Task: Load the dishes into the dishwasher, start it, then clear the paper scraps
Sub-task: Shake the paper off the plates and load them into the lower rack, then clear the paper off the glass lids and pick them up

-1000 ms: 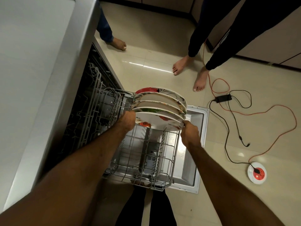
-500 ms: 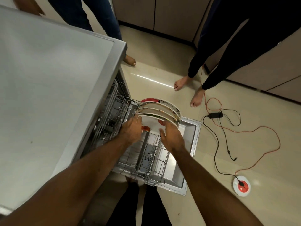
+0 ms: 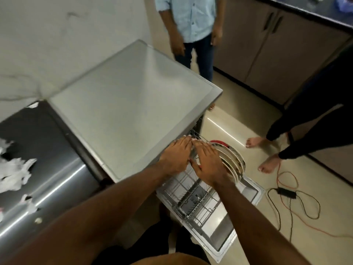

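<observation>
We have one wide view, worn at head height, looking forward and steeply down. The dishwasher [image 3: 133, 104] sits close below us, the floor [image 3: 238, 119] far right

glossy beige floor [image 3: 238, 119], brown cabinets [image 3: 267, 46], pale wall [image 3: 57, 35]

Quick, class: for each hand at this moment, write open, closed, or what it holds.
Left hand: open, fingers straight, holding nothing.
Right hand: open, fingers straight, beside the plates, holding nothing.
</observation>
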Demonstrator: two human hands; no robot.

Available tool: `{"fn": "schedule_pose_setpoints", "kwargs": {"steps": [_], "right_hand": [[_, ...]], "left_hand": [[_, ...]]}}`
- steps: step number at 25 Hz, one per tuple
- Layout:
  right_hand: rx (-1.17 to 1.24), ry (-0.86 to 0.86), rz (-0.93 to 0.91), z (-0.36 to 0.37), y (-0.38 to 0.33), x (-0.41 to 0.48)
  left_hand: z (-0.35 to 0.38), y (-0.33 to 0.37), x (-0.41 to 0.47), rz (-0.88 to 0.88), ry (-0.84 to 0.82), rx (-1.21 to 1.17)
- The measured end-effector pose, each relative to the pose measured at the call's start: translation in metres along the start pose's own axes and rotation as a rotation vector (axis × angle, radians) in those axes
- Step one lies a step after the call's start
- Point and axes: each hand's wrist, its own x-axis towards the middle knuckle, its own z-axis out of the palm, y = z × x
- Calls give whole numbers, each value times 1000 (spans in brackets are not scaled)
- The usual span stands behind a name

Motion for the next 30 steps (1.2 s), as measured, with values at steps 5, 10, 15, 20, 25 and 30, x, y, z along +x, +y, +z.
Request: {"fn": "schedule_pose_setpoints", "kwargs": {"steps": [5,10,15,20,25,30], "right_hand": [[-10,9,-322,-23,-69,34],[7,-74,-644,5,-174,78],[103,-224,-872,68,-315,73],[50,-355,-1084,128,-452,34],[-129,-518,-1164,181,-545,2],[-264,-625,-1097,211,-597,-10]], "left_hand": [[-31,-35,-71,-261,115,-165],[-35,-94,-168,-543,208,-261],[-19,-145,-310,-822,260,-331],[18,-168,-455,-1098,272,-419],[40,-174,-566,-1347,285,-520],[65,-182,-644,-1552,392,-701]]}}
